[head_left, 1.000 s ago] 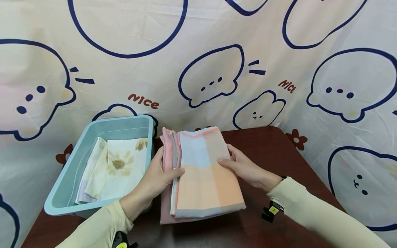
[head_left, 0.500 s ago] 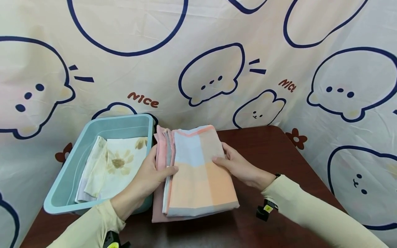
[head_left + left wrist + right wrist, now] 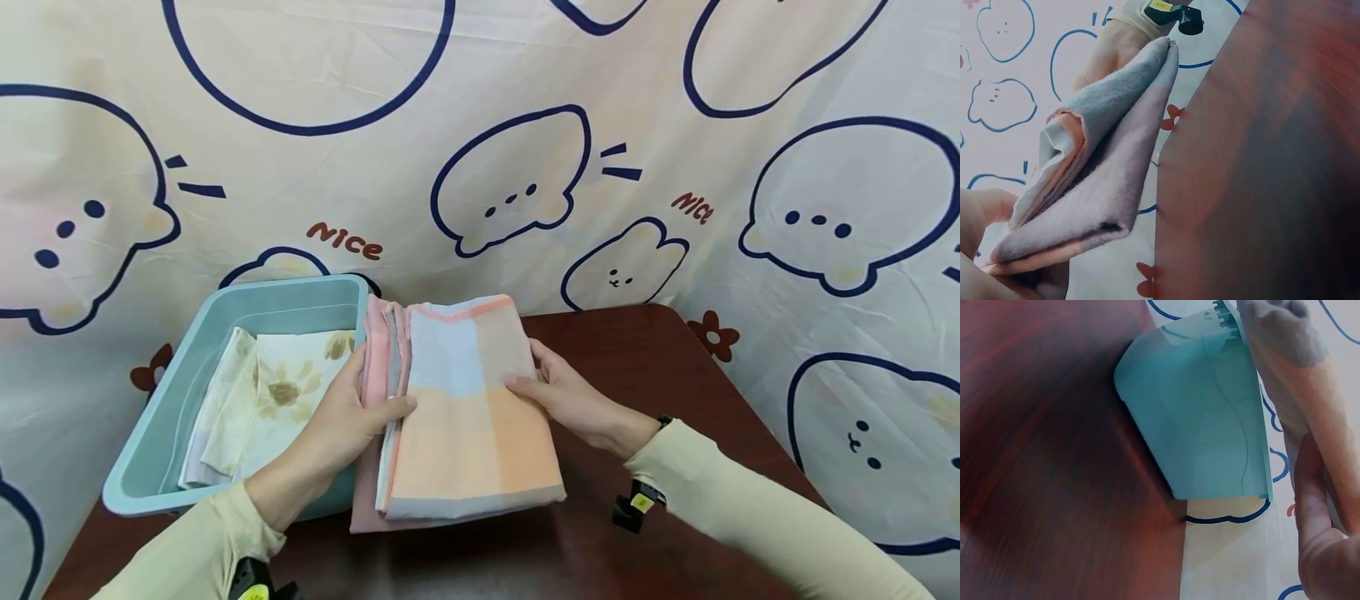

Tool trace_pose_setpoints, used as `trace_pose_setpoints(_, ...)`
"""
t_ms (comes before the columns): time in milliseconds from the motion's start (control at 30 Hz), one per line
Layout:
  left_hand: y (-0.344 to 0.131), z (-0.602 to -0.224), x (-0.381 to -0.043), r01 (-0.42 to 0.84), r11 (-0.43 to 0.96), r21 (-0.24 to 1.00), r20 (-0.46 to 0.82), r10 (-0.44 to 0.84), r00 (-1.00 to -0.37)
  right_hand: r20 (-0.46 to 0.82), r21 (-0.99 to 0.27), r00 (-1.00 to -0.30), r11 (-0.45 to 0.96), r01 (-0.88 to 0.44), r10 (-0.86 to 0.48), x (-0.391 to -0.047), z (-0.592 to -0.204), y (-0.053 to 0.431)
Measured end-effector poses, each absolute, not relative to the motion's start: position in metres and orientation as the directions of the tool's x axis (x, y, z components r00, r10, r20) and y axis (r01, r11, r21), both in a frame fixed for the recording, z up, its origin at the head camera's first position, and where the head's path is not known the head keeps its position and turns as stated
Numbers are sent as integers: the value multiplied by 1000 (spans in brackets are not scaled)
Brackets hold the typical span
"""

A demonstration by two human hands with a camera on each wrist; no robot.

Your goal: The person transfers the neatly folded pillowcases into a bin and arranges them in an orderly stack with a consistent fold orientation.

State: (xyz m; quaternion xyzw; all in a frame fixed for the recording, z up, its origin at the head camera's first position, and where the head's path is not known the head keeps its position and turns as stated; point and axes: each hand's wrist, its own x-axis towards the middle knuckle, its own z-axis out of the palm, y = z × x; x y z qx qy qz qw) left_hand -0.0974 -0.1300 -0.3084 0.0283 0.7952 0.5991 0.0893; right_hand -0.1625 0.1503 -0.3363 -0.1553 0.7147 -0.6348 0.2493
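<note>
A folded checked cloth (image 3: 465, 433) in peach, pale blue and beige, with pink layers along its left side, is held above the table. My left hand (image 3: 337, 421) grips its left edge, thumb on top and fingers underneath. On the opposite edge my right hand (image 3: 573, 396) pinches it, the thumb lying on the upper face. The left wrist view shows the cloth (image 3: 1104, 187) from its end, several layers folded together and raised off the tabletop. Seen from the right wrist, the fingers of my right hand (image 3: 1319, 550) lie against the cloth's underside.
A light blue plastic tub (image 3: 142, 504) stands on the left of the dark red-brown table (image 3: 637, 358). Inside it lies a white folded cloth (image 3: 285, 400) with a brown flower print. Behind hangs a white curtain (image 3: 420, 67) with cartoon outlines.
Both hands have carried the checked cloth a little to the left and slightly away from me, toward the tub. Their grip looks the same, and the tub has stayed in place.
</note>
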Motion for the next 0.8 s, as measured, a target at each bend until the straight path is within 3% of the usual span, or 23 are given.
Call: trace_pose_setpoints(800,-161,-299,-109,-6,400,917,-84,177,-981,-162,-986,-839,110,122,-520,-167,-335,124)
